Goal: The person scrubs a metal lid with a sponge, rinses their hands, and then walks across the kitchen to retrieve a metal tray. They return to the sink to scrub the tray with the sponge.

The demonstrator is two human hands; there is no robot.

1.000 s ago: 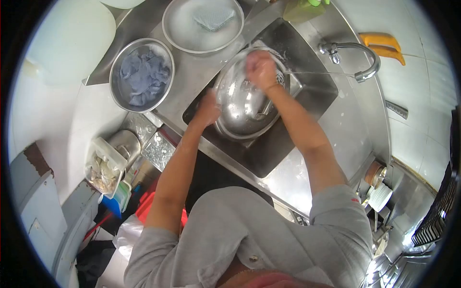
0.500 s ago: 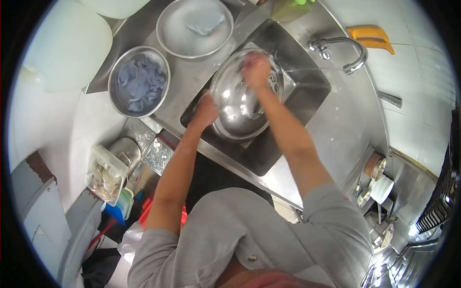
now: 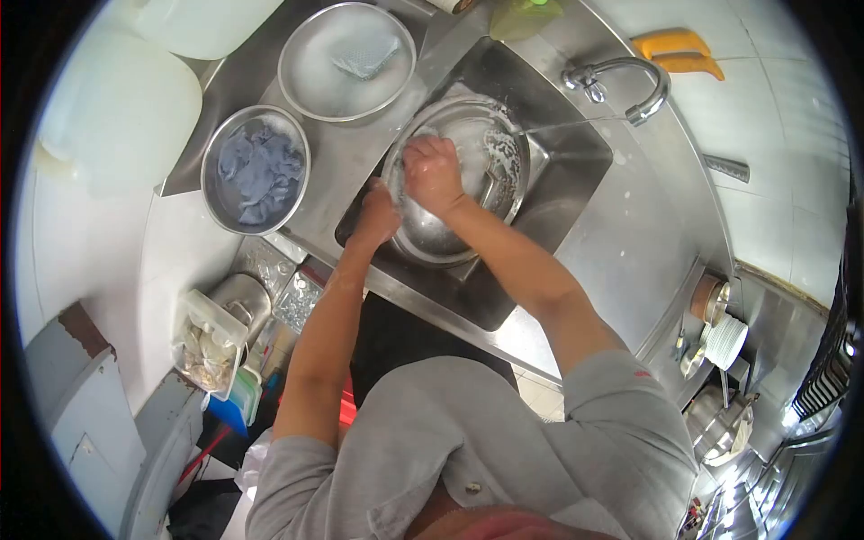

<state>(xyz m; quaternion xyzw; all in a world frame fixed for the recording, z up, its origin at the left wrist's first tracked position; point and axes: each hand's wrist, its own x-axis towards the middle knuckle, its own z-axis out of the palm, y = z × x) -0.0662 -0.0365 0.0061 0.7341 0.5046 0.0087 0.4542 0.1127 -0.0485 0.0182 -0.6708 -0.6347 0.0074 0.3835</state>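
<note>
A large round metal basin point(image 3: 438, 236) sits in the sink, with white suds along its far and right sides. At its left edge, my left hand point(image 3: 378, 214) is closed on the rim. My right hand point(image 3: 432, 171) presses on the left part of the basin's surface with curled fingers; whatever may be under them is hidden. From the tap point(image 3: 641, 110) a thin stream of water runs left into the basin.
Left of the sink point(image 3: 576, 171) stand a bowl of soapy water with a mesh scrubbing pad point(image 3: 367, 58) and a bowl holding grey-blue cloths point(image 3: 261, 171). Large white jugs point(image 3: 126, 99) are at upper left. Yellow-handled tools point(image 3: 679, 52) and a green-topped bottle point(image 3: 526, 18) lie beyond the tap.
My right hand has moved left and nearer across the basin, from its far side towards my left hand. My left hand stays at the rim. The view has shifted slightly.
</note>
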